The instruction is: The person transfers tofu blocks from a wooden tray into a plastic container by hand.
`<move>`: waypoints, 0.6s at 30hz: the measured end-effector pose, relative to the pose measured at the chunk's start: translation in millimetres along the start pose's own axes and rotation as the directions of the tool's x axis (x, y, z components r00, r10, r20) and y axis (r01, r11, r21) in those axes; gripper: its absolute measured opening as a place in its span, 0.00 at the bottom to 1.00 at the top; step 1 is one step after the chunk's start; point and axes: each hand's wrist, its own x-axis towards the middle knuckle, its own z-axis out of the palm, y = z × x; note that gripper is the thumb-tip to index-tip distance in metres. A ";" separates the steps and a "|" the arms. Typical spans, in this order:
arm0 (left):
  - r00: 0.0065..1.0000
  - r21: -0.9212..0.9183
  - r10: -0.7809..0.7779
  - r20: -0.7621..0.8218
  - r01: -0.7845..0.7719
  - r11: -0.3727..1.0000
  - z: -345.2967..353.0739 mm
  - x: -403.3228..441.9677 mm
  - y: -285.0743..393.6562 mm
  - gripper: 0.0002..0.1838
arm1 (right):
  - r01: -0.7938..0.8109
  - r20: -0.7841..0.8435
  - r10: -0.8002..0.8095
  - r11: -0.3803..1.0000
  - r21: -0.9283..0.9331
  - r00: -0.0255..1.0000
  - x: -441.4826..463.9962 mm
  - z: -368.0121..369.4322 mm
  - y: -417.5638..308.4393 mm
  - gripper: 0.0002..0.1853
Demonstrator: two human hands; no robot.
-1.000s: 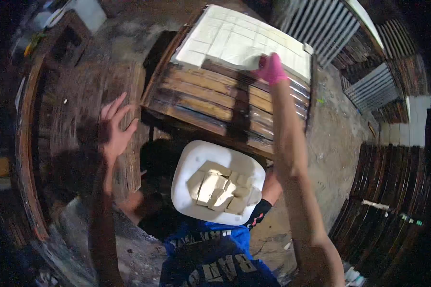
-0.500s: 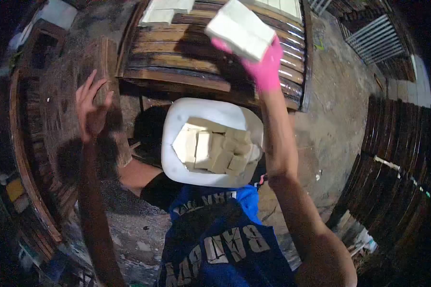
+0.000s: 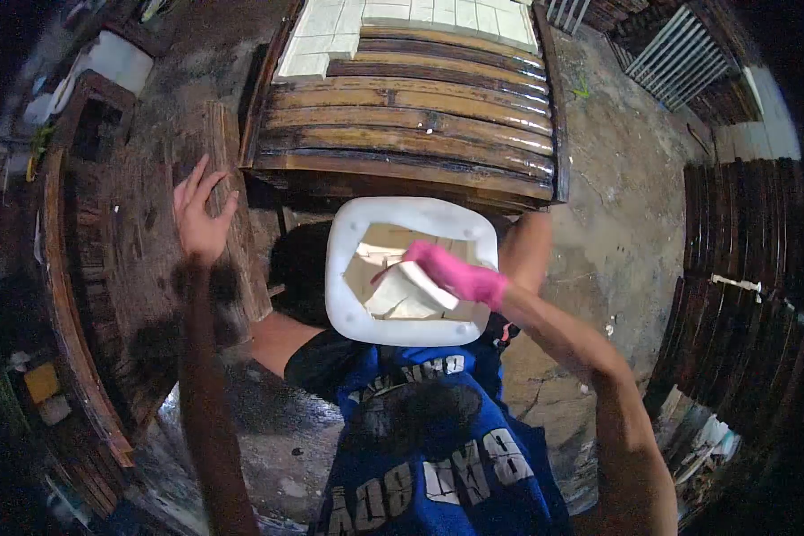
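Note:
My right hand (image 3: pixel 451 272), in a pink glove, is inside the opening of a white plastic container (image 3: pixel 341 308) between my legs. Its fingers are closed on a pale white block (image 3: pixel 411 290) that looks like tofu and sits tilted. More cream-coloured blocks (image 3: pixel 380 237) lie around it, partly hidden by the glove. Bare, my left hand (image 3: pixel 204 214) is held out at the left with fingers spread and nothing in it, near a wooden plank (image 3: pixel 228 179); whether it touches the plank I cannot tell.
Ahead is a wet bamboo-slat table (image 3: pixel 402 116) with a raised dark frame. Rows of white blocks (image 3: pixel 456 13) cover its far part and far left corner. A wooden bench-like surface (image 3: pixel 152 205) stands at the left. Dark slatted panels (image 3: pixel 732 268) lie along the right.
My right hand has come down from above the bamboo table, where it held a white block, into the container. My left hand stays spread, shifting slightly in view as the camera moves.

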 end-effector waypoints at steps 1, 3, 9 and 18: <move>1.000 -0.001 0.015 -0.001 -0.015 1.000 0.1 -0.8 -0.3 0.18 | -0.027 -0.008 0.026 0.993 -0.117 1.000 18.9 6.0 2.7 0.19; 1.000 0.004 -0.008 -0.030 0.009 1.000 3.2 -1.5 0.3 0.19 | 0.025 -0.035 -0.044 0.902 -0.431 0.998 58.9 12.6 6.9 0.18; 1.000 0.032 -0.017 -0.016 0.018 0.999 -1.7 -0.5 6.2 0.20 | 0.003 -0.054 -0.478 0.118 -0.993 0.877 162.7 9.8 32.6 0.17; 0.998 0.035 -0.062 -0.019 0.062 0.997 0.8 -2.3 3.6 0.20 | 0.106 -0.034 -0.754 0.136 -0.985 0.656 150.0 -7.0 50.6 0.14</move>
